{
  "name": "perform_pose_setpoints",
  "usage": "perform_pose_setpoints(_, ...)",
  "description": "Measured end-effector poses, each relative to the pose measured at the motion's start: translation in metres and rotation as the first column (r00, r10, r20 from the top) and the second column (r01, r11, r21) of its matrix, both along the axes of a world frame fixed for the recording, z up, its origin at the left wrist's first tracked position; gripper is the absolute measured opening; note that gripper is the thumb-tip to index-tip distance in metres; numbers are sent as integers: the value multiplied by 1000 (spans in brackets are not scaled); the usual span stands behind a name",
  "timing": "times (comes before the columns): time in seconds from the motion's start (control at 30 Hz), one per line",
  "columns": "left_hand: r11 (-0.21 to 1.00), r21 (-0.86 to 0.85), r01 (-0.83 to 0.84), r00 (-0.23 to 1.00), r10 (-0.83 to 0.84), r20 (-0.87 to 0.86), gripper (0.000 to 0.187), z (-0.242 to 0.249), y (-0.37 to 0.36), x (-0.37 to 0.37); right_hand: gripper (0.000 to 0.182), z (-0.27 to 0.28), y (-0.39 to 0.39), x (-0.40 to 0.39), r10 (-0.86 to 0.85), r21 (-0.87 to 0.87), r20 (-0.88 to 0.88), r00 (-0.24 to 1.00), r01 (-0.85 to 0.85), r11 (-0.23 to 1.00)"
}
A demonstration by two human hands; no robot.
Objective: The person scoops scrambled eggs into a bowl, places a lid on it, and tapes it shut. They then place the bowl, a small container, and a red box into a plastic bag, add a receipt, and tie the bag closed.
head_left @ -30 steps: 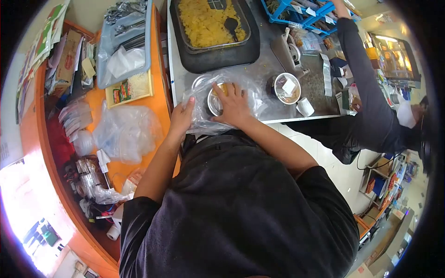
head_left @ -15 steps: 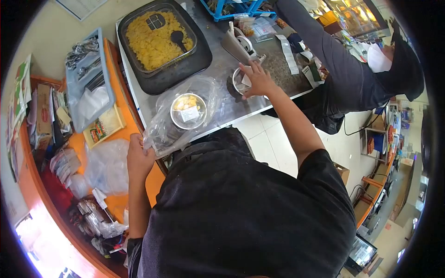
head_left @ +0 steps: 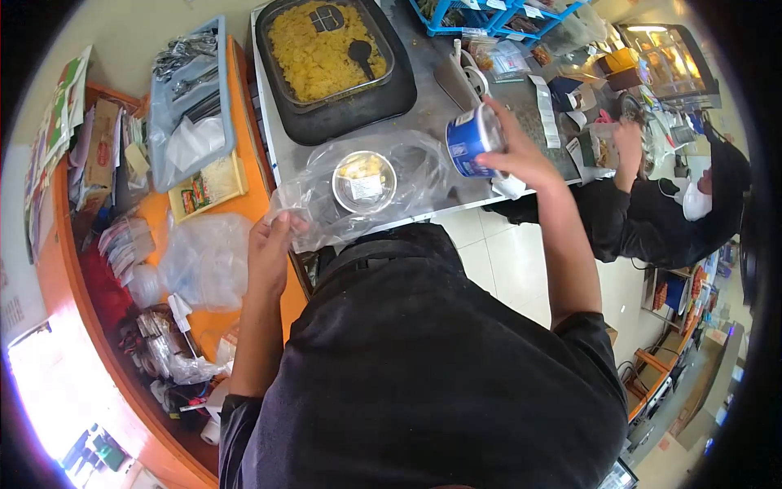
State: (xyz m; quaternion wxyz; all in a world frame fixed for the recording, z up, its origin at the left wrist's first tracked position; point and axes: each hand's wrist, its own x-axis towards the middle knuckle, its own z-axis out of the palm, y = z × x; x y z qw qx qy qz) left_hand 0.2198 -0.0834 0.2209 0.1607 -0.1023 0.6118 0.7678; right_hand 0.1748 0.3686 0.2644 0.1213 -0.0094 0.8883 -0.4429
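And here, on the metal table, one round container is seated upright amid the clear plastic bag; whether it is enclosed or merely laid on top cannot be told. Its labelled top is turned upwards. At the near left, a gathered edge of the bag is pinched by the left hand, thumb and fingers together on the film.

Over to the right, a blue tub is gripped by the right hand, fingers clamped around its side, and it is being held tilted, just beside the bag. So, as things lie: the first container is placed within the bag's spread, the tub is lifted but not set down there, and the bag is neither closed nor tied.

Beyond the bag, a tray is filled with yellow food, with a black spoon rested in it. At the far right, items are being handled by another person, well apart from the bag.
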Motion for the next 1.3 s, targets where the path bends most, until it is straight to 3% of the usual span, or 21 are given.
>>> perform_pose_setpoints(0.03, 997, 76, -15, 1000, 15, 3, 30, 0, 4, 1, 121, 36, -14, 4, 7, -266, 69, 998, 12, 964)
perform_pose_setpoints(0.1, 993, 119, -7, 1000, 4, 27, 33, 8, 22, 1, 122, 76, -56, 10, 143, -721, 143, 979, 4, 693)
perform_pose_setpoints(0.17, 988, 154, 6, 999, -12, 40, 35, 20, 38, -1, 120, 73, -95, 10, 341, -836, 236, 910, 11, 549)
perform_pose_setpoints(0.23, 983, 181, 25, 998, -33, 45, 37, 29, 49, -4, 114, 43, -132, 3, 410, -703, 291, 864, -98, 705)
perform_pose_setpoints(0.3, 987, 136, -83, 996, 76, 53, 36, 24, 47, -7, 112, 8, -156, -8, 342, -478, 306, 888, -167, 862)
perform_pose_setpoints(0.37, 975, 161, -154, 988, 150, 42, 35, 17, 41, -10, 111, -3, -176, -14, 200, -2, 125, 972, -201, 980)
perform_pose_setpoints(0.4, 964, 209, -163, 987, 160, 32, 33, 14, 37, -10, 111, -9, -184, -14, 157, 239, 8, 988, -154, 959)
perform_pose_setpoints(0.43, 952, 252, -174, 985, 172, 30, 32, 13, 34, -8, 112, -17, -189, -11, 168, 327, -112, 979, -123, 937)
perform_pose_setpoints(0.53, 943, 269, -195, 972, 221, -73, 30, 14, 43, -5, 111, -28, -203, -4, 357, 483, -125, 926, -257, 837)
perform_pose_setpoints(0.67, 925, 274, -263, 955, 290, -63, 29, 19, 44, -6, 109, -52, -206, 9, 369, 567, -170, 914, -215, 795)
perform_pose_setpoints(0.77, 898, 277, -342, 933, 359, -14, 29, 17, 37, -4, 101, -13, -178, 10, 445, 540, -320, 836, -225, 811)
perform_pose_setpoints(0.87, 887, 290, -359, 924, 382, -24, 30, 14, 30, -7, 85, 36, -141, 9, 333, 551, -536, 776, 22, 834)
perform_pose_setpoints(0.97, 891, 295, -344, 929, 369, -32, 35, 10, 27, -9, 64, -12, -115, -3, 31, 451, -294, 955, 111, 886)
perform_pose_setpoints(1.07, 891, 347, -293, 951, 310, 5, 41, 23, 35, -14, 43, -11, -88, -7, -151, 10, 196, 969, 152, 988)
perform_pose_setpoints(1.17, 906, 397, -150, 984, 174, -24, 46, 47, 35, -13, 33, 25, -69, 6, -211, -359, 208, 955, 275, 892)
perform_pose_setpoints(1.23, 896, 444, 12, 991, 48, -124, 50, 62, 35, -18, 32, 49, -66, 14, -244, -452, 163, 956, 292, 843)
perform_pose_setpoints(1.3, 941, 338, 12, 987, 43, -155, 54, 88, 51, -23, 34, 72, -63, 17, -282, -518, 105, 954, 295, 803)
